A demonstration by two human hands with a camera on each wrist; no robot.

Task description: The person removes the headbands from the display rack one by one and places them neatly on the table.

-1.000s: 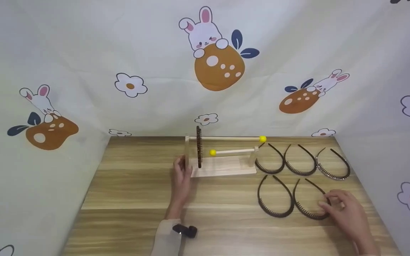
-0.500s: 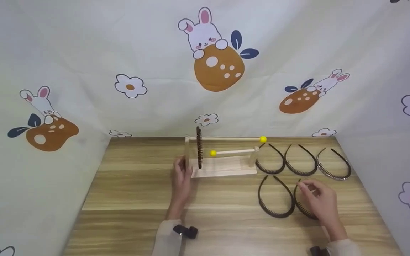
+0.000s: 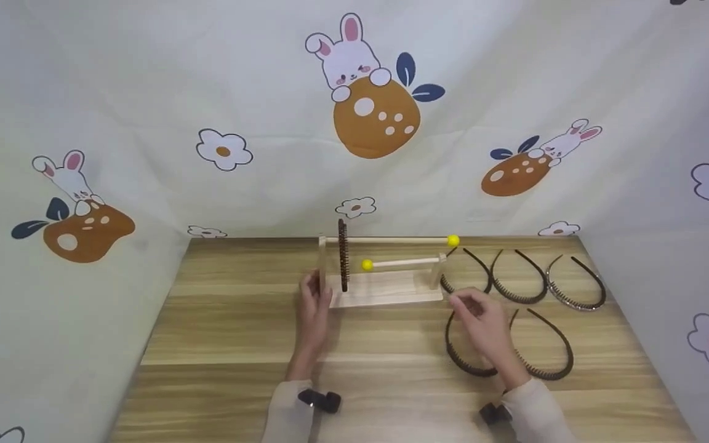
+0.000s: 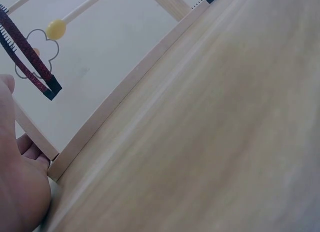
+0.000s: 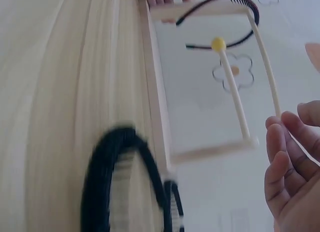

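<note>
A light wooden rack [image 3: 385, 298] has two rods tipped with yellow balls. One brown toothed headband [image 3: 343, 255] hangs on its upper rod, near the left post. My left hand [image 3: 316, 307] holds the rack at that post, thumb in front and some fingers behind it. My right hand [image 3: 484, 326] is over the table, right of the rack, its fingers loosely bent with nothing between them. It partly covers the front-left headband [image 3: 453, 354]. Beside that lies another toothed headband [image 3: 570, 351]. In the right wrist view, the right fingers [image 5: 277, 169] appear past the rod's end.
Three more headbands lie in a back row: a left one [image 3: 487, 271], a middle one [image 3: 536, 271] and one with a sparkly edge [image 3: 597, 286]. The wood-grain table [image 3: 219, 344] meets a printed cloth [image 3: 256, 197] at the back and sides.
My right hand has moved left from the front-right headband, past it, to above the front-left one. That headband still lies there. The left hand and the rack have stayed put.
</note>
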